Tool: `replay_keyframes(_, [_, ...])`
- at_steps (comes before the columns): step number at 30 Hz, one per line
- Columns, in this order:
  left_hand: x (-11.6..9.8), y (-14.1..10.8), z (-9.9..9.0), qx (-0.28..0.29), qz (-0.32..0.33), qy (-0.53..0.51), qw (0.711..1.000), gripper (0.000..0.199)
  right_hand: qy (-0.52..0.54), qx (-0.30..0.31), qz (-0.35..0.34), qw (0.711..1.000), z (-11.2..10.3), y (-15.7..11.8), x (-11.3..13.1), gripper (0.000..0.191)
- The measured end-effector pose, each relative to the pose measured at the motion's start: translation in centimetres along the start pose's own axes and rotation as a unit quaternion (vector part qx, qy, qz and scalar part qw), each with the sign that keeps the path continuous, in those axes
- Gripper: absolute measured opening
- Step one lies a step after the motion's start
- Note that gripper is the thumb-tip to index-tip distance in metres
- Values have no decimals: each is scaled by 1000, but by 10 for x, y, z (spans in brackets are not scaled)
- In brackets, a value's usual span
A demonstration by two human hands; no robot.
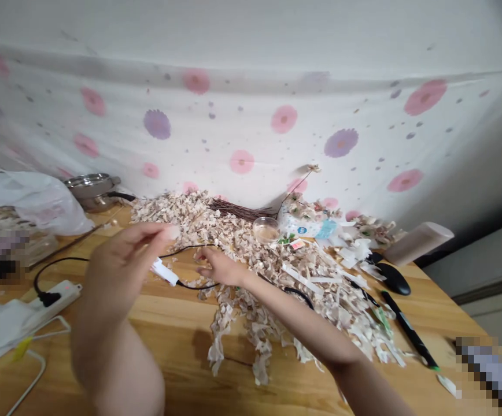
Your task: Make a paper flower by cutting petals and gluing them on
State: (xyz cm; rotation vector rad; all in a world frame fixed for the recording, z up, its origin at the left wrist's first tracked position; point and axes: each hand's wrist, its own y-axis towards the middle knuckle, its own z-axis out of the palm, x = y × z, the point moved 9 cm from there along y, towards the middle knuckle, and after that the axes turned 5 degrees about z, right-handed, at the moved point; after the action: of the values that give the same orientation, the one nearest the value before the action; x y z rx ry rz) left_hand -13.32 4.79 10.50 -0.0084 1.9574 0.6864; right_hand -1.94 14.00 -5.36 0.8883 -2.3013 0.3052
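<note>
The left hand point(132, 260) is raised, fingertips pinched, holding nothing I can make out; the right hand point(221, 267) reaches forward, fingers spread, over the pile of pale shredded scraps point(316, 283) toward the back of the bench point(168, 323).

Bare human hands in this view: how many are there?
2: the bare left hand above the light wooden table, and the bare right hand over the pale shredded scraps.

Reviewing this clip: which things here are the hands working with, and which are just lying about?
Working with: left hand, raised; right hand, open; black cable; white connector; pile of pale torn scraps.

Lying about: steel pot; twig bundle; glass bowl; computer mouse; black marker; power strip.
</note>
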Motion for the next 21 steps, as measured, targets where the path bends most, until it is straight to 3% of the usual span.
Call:
replay_keyframes(3, [1,-12,-52,-169,-7,39,985,17,5,-2,11,1000,22,25,5,43])
replay_keyframes(5, [4,-20,-72,-226,-12,50,973,20,7,6,19,1000,41,39,12,50])
replay_keyframes(7, [11,-21,-80,-240,-23,53,969,18,10,19,31,999,61,50,19,53])
replay_keyframes(10, [15,-19,-86,-245,-23,62,967,14,32,33,41,998,87,61,28,37])
replay_keyframes(13, [18,-14,-86,-222,-41,57,973,12,77,17,36,996,96,67,31,26])
replay_keyframes(16, [23,-11,-84,-203,-71,32,976,14,136,-42,34,989,79,67,26,21])
replay_keyframes(21, [32,2,-77,-196,-47,42,979,22,245,-200,40,948,5,34,4,21])
